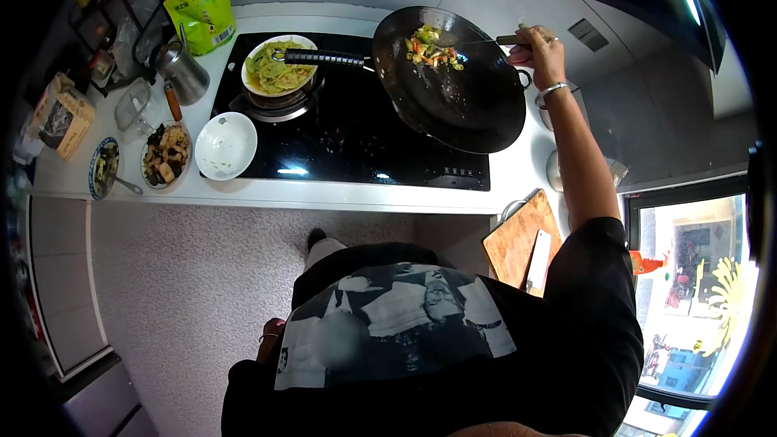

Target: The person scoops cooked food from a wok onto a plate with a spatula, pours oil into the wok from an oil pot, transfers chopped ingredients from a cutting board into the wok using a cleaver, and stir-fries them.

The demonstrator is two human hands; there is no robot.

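My right hand (536,48) is closed round the brown handle of a spatula (508,39). Its thin shaft reaches to chopped vegetables (435,47), green with red and orange bits, in the upper part of a large black wok (461,109). The spatula's blade is hard to make out among the food. The wok's wrapped black handle (324,58) points left, passing over a plate of green and yellow food (283,66) on the left burner. Low beside my body, my left hand (273,332) shows only in part, its fingers unclear; it touches nothing on the counter.
On the left counter stand a white bowl (226,146), a dish of mixed food (166,154), a patterned dish with a spoon (104,168), a steel kettle (183,73) and a green pouch (201,16). At right lies a cleaver (539,257) on a wooden board (520,231).
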